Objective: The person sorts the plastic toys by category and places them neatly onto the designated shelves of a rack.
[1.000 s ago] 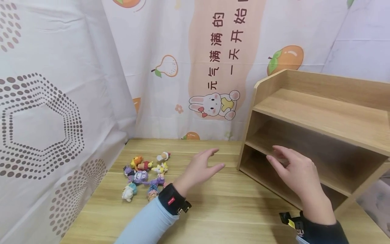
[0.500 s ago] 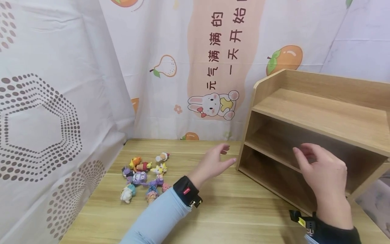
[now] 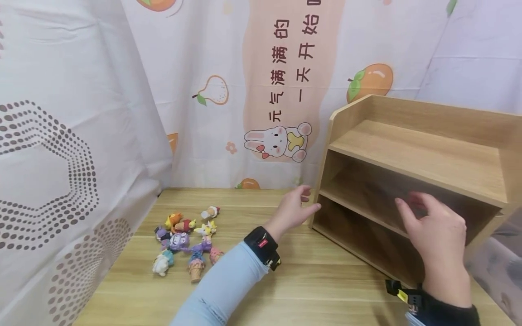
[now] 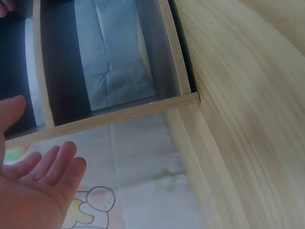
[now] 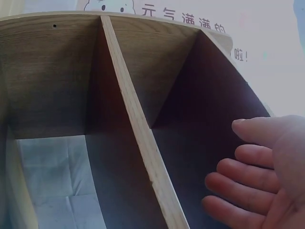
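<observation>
A light wooden shelf unit [image 3: 408, 170] with a raised back and two lower compartments stands on the right of the table. My left hand [image 3: 290, 209], fingers relaxed and holding nothing, is beside the unit's left side panel; the left wrist view shows its palm and fingers near the panel edge [image 4: 119, 112]. In front of the middle compartment is my right hand [image 3: 438, 231], its fingers loosely bent around nothing. The right wrist view shows its fingertips close to the divider board [image 5: 138, 121] and the dark compartment wall. Black camera straps circle both wrists.
Several small toy figures lie in a cluster at the table's left, among them a purple figure [image 3: 178, 241], a white and teal one [image 3: 163, 262] and an ice-cream-cone one [image 3: 196, 265]. A printed curtain [image 3: 204, 149] hangs behind the wooden table [image 3: 318, 280].
My left hand has moved right and slightly up, toward the unit's side panel. The right hand has shifted right, in front of the compartments. The head view has turned slightly right.
</observation>
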Demonstrator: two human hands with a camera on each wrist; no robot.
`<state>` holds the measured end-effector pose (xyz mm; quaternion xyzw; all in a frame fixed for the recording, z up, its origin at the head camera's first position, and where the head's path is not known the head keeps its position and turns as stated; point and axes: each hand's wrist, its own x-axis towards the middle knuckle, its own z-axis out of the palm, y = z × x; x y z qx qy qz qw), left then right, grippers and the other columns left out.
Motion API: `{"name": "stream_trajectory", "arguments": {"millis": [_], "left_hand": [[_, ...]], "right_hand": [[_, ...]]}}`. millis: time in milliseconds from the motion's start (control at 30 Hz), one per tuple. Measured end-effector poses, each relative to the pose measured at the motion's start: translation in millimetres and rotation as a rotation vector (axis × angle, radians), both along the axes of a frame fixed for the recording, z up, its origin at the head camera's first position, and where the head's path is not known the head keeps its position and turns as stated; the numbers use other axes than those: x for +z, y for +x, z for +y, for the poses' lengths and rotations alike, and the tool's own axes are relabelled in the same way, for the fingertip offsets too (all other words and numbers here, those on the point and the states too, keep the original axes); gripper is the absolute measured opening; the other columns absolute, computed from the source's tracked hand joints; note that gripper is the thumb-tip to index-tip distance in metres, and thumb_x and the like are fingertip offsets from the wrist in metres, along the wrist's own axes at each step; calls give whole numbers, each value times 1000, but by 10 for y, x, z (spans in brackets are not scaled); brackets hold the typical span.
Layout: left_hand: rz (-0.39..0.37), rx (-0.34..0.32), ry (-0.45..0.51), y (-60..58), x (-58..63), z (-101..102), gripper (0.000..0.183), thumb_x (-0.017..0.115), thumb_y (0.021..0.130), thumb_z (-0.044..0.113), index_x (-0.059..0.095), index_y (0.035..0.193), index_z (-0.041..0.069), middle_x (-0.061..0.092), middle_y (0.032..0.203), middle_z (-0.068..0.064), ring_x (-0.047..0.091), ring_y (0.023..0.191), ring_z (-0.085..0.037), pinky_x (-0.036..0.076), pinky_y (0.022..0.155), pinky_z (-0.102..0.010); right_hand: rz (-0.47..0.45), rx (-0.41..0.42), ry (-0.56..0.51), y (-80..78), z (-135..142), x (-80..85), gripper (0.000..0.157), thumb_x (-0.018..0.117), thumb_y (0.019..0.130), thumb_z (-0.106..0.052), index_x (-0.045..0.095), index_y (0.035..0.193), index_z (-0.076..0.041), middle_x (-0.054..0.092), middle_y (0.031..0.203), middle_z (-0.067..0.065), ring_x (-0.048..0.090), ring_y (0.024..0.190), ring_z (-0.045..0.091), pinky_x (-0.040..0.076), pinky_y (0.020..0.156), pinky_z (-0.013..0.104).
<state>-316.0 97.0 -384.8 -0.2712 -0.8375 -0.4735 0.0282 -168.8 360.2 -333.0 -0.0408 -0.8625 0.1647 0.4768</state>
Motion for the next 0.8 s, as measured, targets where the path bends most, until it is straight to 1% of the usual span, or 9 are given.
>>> {"name": "stream_trajectory", "arguments": {"millis": [67,167,367,467,567,667,733,800], "left_hand": [[-12,7,-1,-22,-5,52,57,75,95,27,52,145,10,62,136,-5,62,117,-13,50,95,-28],[-29,19,-2,-62,-28,127,57,74,95,23,51,146,8,61,139,-7,61,120,-15,50,97,-28],[-67,41,1,-138,-78,290,60,74,94,15,49,148,5,59,141,-12,62,122,-20,50,97,-29],[-59,51,-11,-164,-93,351,59,74,94,13,51,146,3,61,138,-12,63,121,-21,51,97,-29],[-5,69,-57,-198,-102,405,48,75,93,15,59,137,5,67,128,-9,65,115,-19,51,94,-28],[39,92,-100,-239,-115,457,32,75,93,16,65,122,8,71,111,-4,65,101,-15,52,87,-28],[52,105,-116,-269,-126,491,22,75,93,16,67,112,9,70,101,-1,62,93,-14,51,82,-28],[56,116,-113,-301,-137,529,15,73,94,14,67,107,10,68,96,0,60,88,-13,50,78,-27]], "right_hand": [[-30,-5,-25,4,14,-3,35,72,91,-26,69,112,3,72,105,25,66,84,46,40,80,60],[-66,-13,-47,3,33,-14,37,72,91,-26,68,113,3,71,106,26,65,90,48,40,85,62],[-148,-19,-54,-7,59,-28,41,72,92,-28,66,116,5,69,110,28,63,96,52,41,86,64],[-201,-16,-59,-11,54,-24,44,71,94,-31,65,118,5,68,112,29,61,101,53,42,86,65],[-245,-5,-63,-23,48,-21,48,69,96,-34,63,121,6,67,115,31,61,100,53,43,85,65],[-280,5,-77,-29,54,-29,51,68,97,-38,62,124,5,66,118,32,63,94,50,44,82,64],[-300,11,-89,-29,58,-37,53,67,97,-39,61,126,5,65,120,32,63,93,50,45,82,64],[-316,16,-99,-26,65,-46,55,66,98,-41,60,128,5,64,122,31,64,92,49,44,83,64]]}}
